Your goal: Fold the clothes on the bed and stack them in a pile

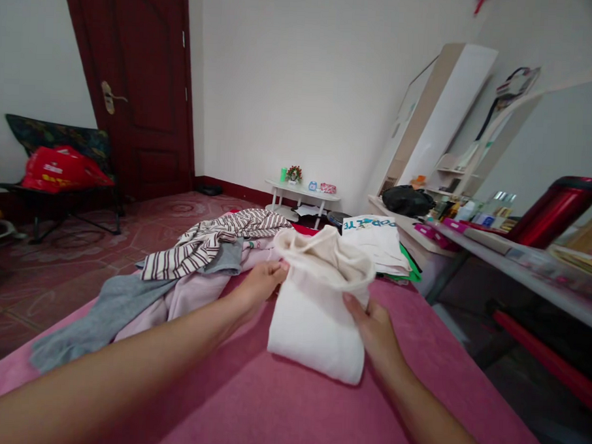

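Observation:
A white folded garment (318, 321) is held up above the pink bed cover (220, 395), its upper end loose and gaping. At its left edge, my left hand (264, 281) pinches the cloth between thumb and fingers. My right hand (373, 320) grips the right side, thumb in front and the other fingers partly hidden behind. Left of the garment lies a loose heap with a striped garment (217, 238), a grey garment (110, 312) and pale pink cloth (189, 299). Beyond it to the right is a stack topped by a white printed shirt (373, 242).
On the right stands a grey table (519, 274) with a red cylinder (561, 207) on it. A dressing table with bottles (468, 210) is behind. A low white table (302, 193) stands by the wall. A chair at left holds a red bag (63, 169).

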A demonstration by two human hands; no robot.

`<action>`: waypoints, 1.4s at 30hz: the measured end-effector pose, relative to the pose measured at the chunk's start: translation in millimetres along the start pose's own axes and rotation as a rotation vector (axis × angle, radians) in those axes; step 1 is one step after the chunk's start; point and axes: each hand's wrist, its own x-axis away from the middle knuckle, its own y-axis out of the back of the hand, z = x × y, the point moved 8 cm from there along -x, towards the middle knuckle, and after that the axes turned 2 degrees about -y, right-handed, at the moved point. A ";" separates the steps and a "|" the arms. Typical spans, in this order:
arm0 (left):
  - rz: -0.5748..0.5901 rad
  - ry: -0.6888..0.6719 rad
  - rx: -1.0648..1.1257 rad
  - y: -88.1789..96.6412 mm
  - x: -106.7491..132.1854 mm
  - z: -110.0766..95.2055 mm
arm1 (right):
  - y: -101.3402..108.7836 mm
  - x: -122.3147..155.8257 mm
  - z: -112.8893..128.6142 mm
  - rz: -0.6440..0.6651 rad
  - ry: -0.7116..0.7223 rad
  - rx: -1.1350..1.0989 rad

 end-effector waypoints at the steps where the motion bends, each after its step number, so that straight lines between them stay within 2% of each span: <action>1: -0.044 0.040 -0.020 2.6 -17.9 11.4 | 8.3 -15.5 -4.2 -0.079 0.049 0.134; 3: -0.093 0.084 -0.058 7.3 -43.9 36.8 | 21.0 -38.5 -19.0 -0.174 0.090 0.381; 6: -0.153 -0.006 -0.168 17.0 -62.3 65.8 | 32.4 -55.2 -43.5 -0.203 0.081 0.562; 9: -0.149 -0.107 -0.309 20.0 -67.4 79.3 | 34.7 -59.8 -55.9 -0.180 0.071 0.562; 11: -0.130 -0.126 -0.316 16.9 -67.5 79.0 | 32.0 -60.4 -59.5 -0.158 0.042 0.461; 15: -0.094 -0.169 -0.266 -2.7 -51.5 57.2 | 20.6 -53.0 -53.0 -0.121 0.039 0.088; 18: 0.087 -0.161 -0.306 -31.8 -22.5 43.7 | 17.5 -42.4 -48.6 -0.095 0.021 -0.082; 20: 0.227 -0.163 -0.411 -45.5 1.3 37.0 | 20.2 -37.8 -49.4 -0.061 -0.007 -0.047; 23: 0.338 -0.173 -0.684 -45.8 28.1 24.0 | 33.6 -36.8 -40.5 -0.083 0.022 0.168; 26: 0.262 -0.254 -1.046 -36.5 33.8 -5.7 | 41.8 -37.2 -1.7 -0.207 0.184 0.317; 28: 0.176 -0.339 -1.186 -40.1 27.9 -27.3 | 28.1 -38.0 29.3 -0.186 0.315 0.338; 30: 0.155 -0.440 -1.181 -55.5 17.7 -36.2 | 2.7 -41.4 47.7 -0.084 0.420 0.354; 32: 0.169 -0.494 -1.130 -72.8 3.7 -25.2 | -22.8 -49.9 42.3 0.022 0.451 0.453; 34: 0.185 -0.428 -1.135 -82.4 -13.6 4.8 | -38.7 -64.6 13.8 0.093 0.382 0.618; 37: 0.215 -0.335 -1.146 -84.8 -32.4 47.7 | -42.1 -85.9 -34.2 0.139 0.245 0.784; 39: 0.225 -0.346 -1.140 -83.1 -36.9 58.8 | -39.4 -92.3 -47.9 0.137 0.240 0.818; 42: 0.188 -0.366 -1.124 -78.3 -36.8 56.5 | -35.1 -90.7 -47.9 0.112 0.269 0.805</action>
